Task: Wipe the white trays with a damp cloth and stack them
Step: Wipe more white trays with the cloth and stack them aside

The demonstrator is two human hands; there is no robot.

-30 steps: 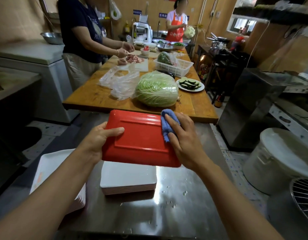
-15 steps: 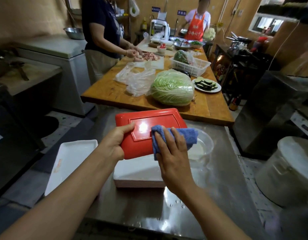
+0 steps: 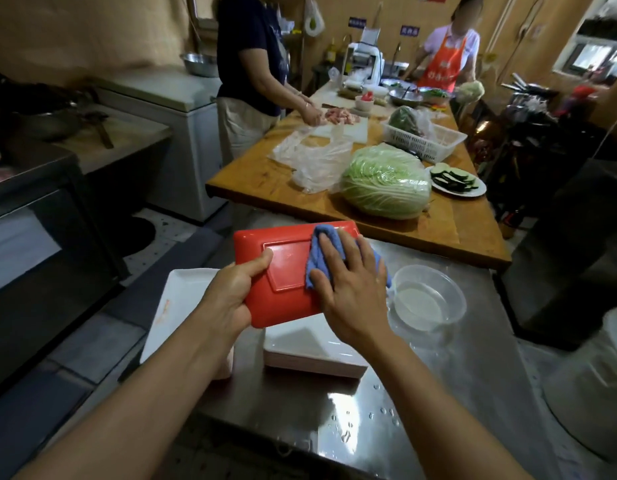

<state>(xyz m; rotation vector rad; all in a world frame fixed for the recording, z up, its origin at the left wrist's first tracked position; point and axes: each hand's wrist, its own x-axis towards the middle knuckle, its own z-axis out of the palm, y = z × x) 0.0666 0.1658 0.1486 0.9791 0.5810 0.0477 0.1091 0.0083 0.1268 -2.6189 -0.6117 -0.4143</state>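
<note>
While the left hand (image 3: 230,299) grips the red-backed tray (image 3: 282,268) above the stack (image 3: 314,351), long axis crosswise, right hand (image 3: 352,289) fingers spread, pressing cloth (image 3: 315,261) on its right half.

— What has changed since a second ago?
— The right hand (image 3: 352,292) has slid the blue cloth (image 3: 314,261) from the far right corner of the red tray (image 3: 282,271) to the middle of its underside, fingers now spread flat.
— And the other hand?
— The left hand (image 3: 230,296) has moved to the tray's near left corner, thumb on top. The tray now tilts over the white stack (image 3: 314,351).
</note>
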